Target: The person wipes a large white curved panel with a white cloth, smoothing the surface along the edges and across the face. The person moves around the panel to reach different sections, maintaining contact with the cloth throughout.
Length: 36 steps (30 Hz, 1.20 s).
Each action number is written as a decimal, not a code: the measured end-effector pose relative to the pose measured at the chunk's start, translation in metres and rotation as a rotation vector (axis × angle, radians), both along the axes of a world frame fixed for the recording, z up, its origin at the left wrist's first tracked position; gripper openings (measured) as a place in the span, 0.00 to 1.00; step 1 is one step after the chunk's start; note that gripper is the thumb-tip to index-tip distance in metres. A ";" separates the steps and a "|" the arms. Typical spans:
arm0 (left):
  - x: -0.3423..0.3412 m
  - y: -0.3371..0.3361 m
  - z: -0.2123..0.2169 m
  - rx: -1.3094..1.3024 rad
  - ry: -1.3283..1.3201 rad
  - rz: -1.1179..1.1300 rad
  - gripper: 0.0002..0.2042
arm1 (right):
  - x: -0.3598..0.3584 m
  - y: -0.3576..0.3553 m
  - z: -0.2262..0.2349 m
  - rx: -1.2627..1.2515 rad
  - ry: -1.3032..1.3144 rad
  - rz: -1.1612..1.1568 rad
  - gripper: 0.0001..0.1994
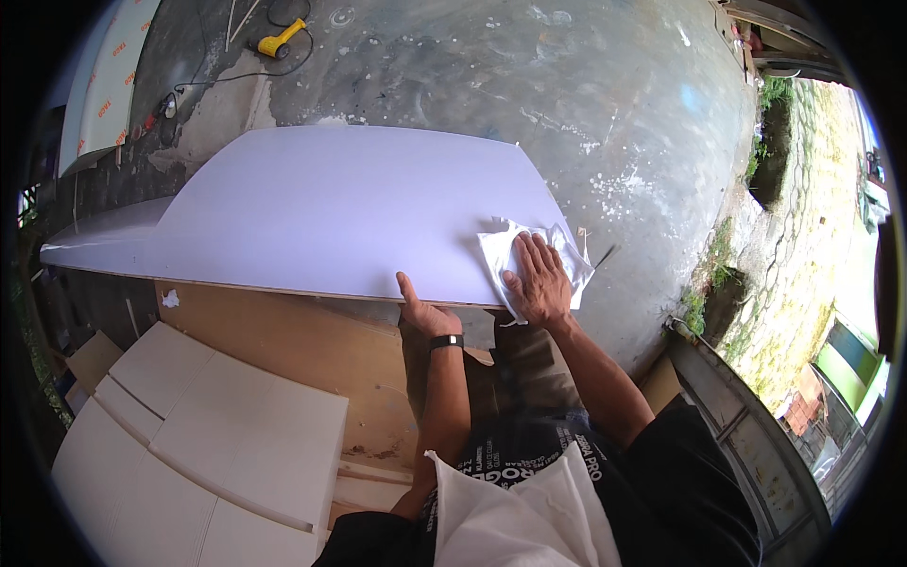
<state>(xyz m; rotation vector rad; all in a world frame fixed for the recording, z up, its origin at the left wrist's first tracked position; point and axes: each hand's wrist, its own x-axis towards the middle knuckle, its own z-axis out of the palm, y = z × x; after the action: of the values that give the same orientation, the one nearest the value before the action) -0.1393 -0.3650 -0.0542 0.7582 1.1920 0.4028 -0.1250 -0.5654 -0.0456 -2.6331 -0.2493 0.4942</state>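
Note:
A large white board (331, 208) with cut-off corners lies before me, its long near edge close to my body. At that near edge is my left hand (433, 319), thumb up over the top face and the other fingers mostly hidden at the board's side, so it grips the edge. Flat on a crumpled white cloth (499, 260) lies my right hand (540, 283), its fingers stretched out and pressing the cloth onto the board's right end. Part of the cloth hangs over the near edge.
Stacked pale panels (246, 425) and a brown board (283, 331) lie at the lower left. On the stained concrete floor (425, 66) sits a yellow corded power tool (282, 41). A wrapped sheet (109, 85) stands far left; a metal-framed panel (756, 444) is at right.

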 end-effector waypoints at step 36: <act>-0.019 0.152 -0.017 0.655 0.830 -0.092 0.44 | -0.005 0.264 -0.005 -0.164 0.002 -0.144 0.38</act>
<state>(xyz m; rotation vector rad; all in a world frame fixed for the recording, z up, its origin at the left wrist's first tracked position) -0.1587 -0.2127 -0.0709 1.6431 1.8093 0.4166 -0.1302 -0.3011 -0.0502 -2.7834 -0.0184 0.4863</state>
